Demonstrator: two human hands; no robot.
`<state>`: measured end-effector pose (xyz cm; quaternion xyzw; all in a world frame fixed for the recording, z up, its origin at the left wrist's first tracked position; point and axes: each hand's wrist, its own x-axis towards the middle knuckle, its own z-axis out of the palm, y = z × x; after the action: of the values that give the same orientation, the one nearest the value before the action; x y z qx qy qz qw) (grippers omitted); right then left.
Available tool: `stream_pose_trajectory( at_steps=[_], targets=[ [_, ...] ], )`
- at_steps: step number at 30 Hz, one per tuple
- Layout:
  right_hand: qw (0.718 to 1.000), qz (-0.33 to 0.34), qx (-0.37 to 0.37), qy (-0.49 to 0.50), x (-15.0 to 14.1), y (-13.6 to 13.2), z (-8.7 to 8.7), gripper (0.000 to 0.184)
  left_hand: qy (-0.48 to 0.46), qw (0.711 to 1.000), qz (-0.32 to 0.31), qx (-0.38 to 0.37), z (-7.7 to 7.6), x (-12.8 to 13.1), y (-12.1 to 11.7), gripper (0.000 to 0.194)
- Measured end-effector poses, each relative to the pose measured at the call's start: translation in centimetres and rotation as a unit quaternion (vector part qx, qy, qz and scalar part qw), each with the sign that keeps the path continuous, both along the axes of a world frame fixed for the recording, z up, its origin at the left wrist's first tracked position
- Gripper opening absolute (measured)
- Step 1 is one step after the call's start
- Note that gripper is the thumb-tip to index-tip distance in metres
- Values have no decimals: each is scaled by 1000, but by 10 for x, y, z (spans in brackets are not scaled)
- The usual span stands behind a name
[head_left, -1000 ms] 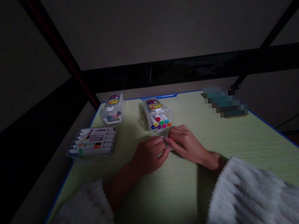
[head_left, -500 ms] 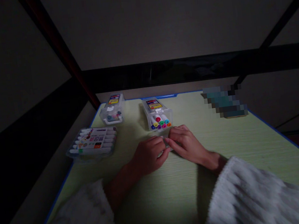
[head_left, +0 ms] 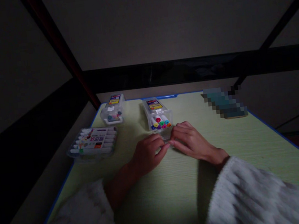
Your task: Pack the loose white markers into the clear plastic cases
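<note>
A clear plastic marker box (head_left: 158,105) with a coloured label stands at the middle of the table, its bright marker ends facing me. Just before its front, a clear plastic handle (head_left: 165,135) shows between my hands. My left hand (head_left: 150,153) has its fingers curled on the handle's left side, thumb pointing inward. From the right, my right hand (head_left: 190,141) is bent over the other side, and the two thumb tips nearly meet. The undersides of the fingers are hidden.
Back left stands a second clear marker box (head_left: 113,109). A flat clear case of white markers (head_left: 94,142) lies nearer, at the table's left edge. A pixelated flat object (head_left: 224,102) rests at the right rear. The pale green table (head_left: 160,198) has blue edges.
My right hand has shifted slightly right and away from me, and its fingers have parted a little from the left hand's. More of the clear handle shows between them. The boxes stay put.
</note>
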<state>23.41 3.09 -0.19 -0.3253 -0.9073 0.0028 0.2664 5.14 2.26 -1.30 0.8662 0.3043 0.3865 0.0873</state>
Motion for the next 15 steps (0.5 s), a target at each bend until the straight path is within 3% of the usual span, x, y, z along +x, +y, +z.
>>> stream_pose_trajectory(
  at_steps=[15],
  targets=[
    [999,-17,42,-23,7,4,-1,30,-28,997,70,-4,1,-3,2,10]
  ],
)
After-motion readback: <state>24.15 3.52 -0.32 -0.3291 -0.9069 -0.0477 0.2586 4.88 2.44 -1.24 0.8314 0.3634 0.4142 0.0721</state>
